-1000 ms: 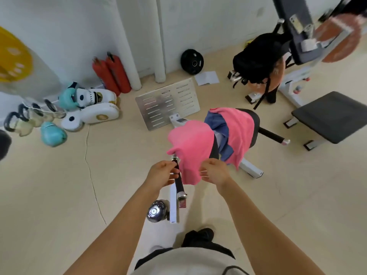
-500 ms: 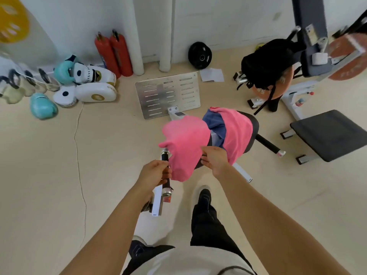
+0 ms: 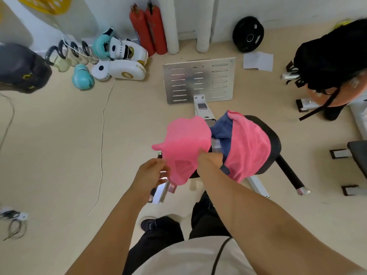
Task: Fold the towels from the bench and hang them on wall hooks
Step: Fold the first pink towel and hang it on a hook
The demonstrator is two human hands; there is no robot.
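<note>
Evidently both hands, left (image 3: pixel 153 171) and right (image 3: pixel 208 157), pinch the pink towel (image 3: pixel 186 139) apart off the bench's (image 3: pixel 276 139) near edge, spreading it to fold.

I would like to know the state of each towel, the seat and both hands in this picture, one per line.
Pink towel in the hands: lifted, held up, not yet folded.
Second pink towel: draped over the seat, unfolded.
Dark blue towel: crumpled on the seat, partly under the second pink towel.
Black padded seat: mostly covered by towels.
Left hand: pinches the held towel's edge.
Right hand: grips the same towel.
</note>
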